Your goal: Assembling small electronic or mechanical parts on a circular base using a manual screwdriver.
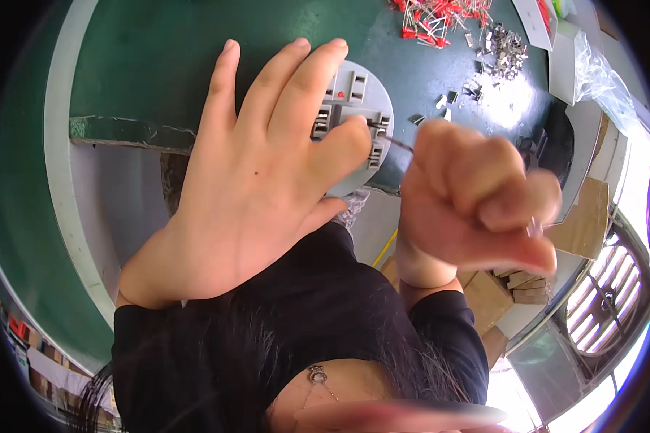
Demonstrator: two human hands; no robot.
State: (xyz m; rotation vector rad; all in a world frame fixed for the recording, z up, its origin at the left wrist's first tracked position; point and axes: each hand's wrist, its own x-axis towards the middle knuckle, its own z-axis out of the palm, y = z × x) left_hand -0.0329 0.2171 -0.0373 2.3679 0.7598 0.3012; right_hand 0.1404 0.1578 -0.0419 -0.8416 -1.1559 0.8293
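A round grey plastic part (385,101) with raised socket-like blocks and a small red dot lies at the bench's near edge. My left hand (256,159) spreads over its left side, three fingers stretched out, the index finger bent with its tip on the part. The thumb is near the rim. My right hand (477,187), slightly blurred, is a closed fist to the right. From its little-finger side a thin dark rod (397,143) reaches the part beside my left index fingertip; its handle is hidden. A tiny shiny piece (534,227) shows between right thumb and index finger.
Red-bodied parts with wire leads (440,18) lie heaped at the back of the green bench (152,50). Small metal clips (505,54) are piled to their right, several scattered nearer. Clear plastic film (607,79) and cardboard (585,216) are at the right, near a fan (607,296).
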